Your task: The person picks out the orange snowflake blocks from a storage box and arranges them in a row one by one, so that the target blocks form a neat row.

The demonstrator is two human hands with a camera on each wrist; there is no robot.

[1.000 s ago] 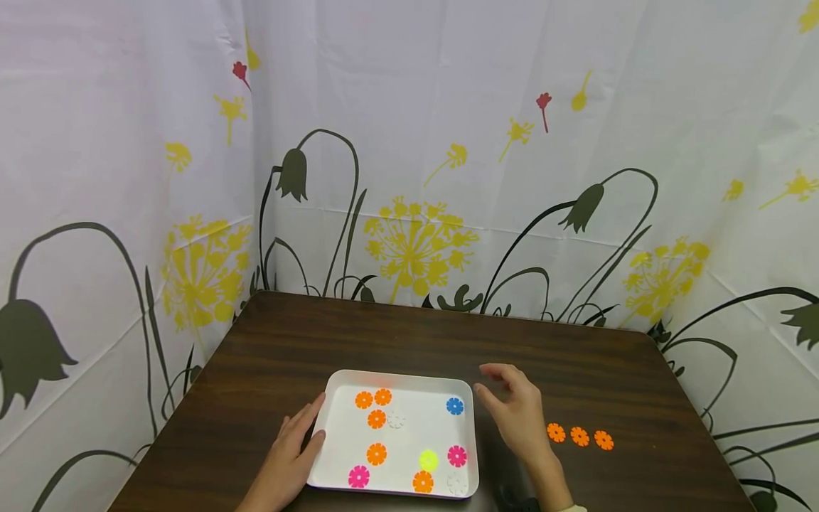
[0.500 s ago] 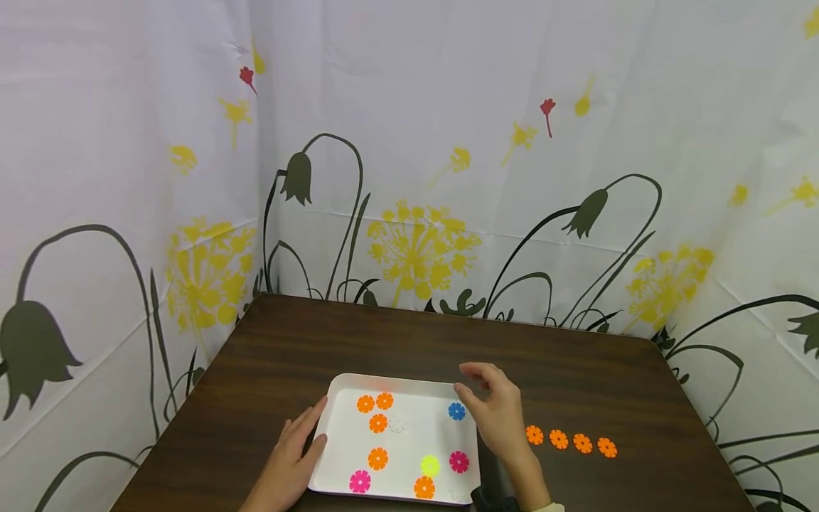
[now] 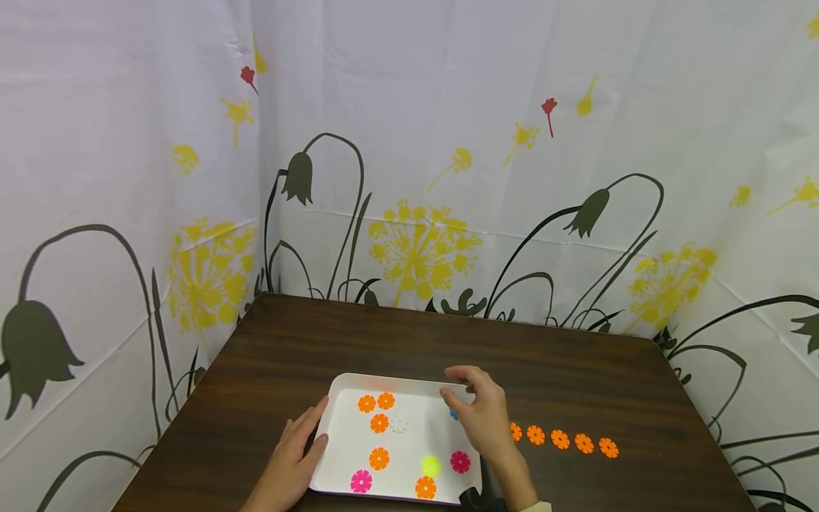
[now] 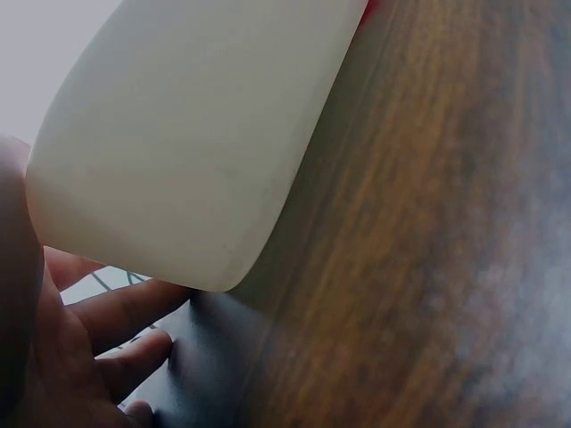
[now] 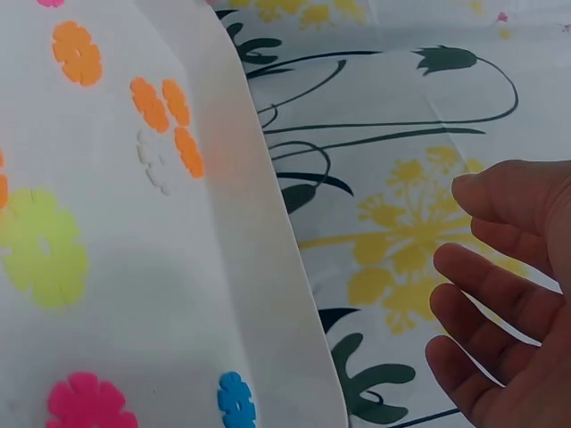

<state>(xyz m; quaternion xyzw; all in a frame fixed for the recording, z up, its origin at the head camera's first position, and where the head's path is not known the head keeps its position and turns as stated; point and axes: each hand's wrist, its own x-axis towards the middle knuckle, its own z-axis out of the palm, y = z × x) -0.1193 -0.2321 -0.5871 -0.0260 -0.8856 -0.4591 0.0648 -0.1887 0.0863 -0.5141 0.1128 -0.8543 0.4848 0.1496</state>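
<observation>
My left hand (image 3: 291,455) lies along the left side of a shallow white tray (image 3: 409,398), its fairly straight fingers and thumb touching the edge. In the left wrist view, fingers (image 4: 125,316) show beyond the tray's pale outer wall (image 4: 196,143). My right hand (image 3: 483,416) hovers over the tray's right end, thumb and forefinger apart and nothing between them. It partly covers a blue flower-shaped disc (image 5: 236,401). Elsewhere in the tray lie several orange flower-shaped discs (image 3: 379,459), pink ones (image 3: 361,481), a yellow one (image 3: 431,466) and a white one (image 3: 399,424).
Right of the tray, several orange flower-shaped discs (image 3: 559,439) form a row on the dark wooden table (image 3: 448,341). A black device (image 3: 480,500) at my right wrist overlaps the tray's near right corner. Behind the table hangs a flower-printed white curtain (image 3: 409,107).
My right hand has moved left from beside the tray to over its right end, uncovering more of the orange row and partly hiding the blue disc. My left hand stays at the tray.
</observation>
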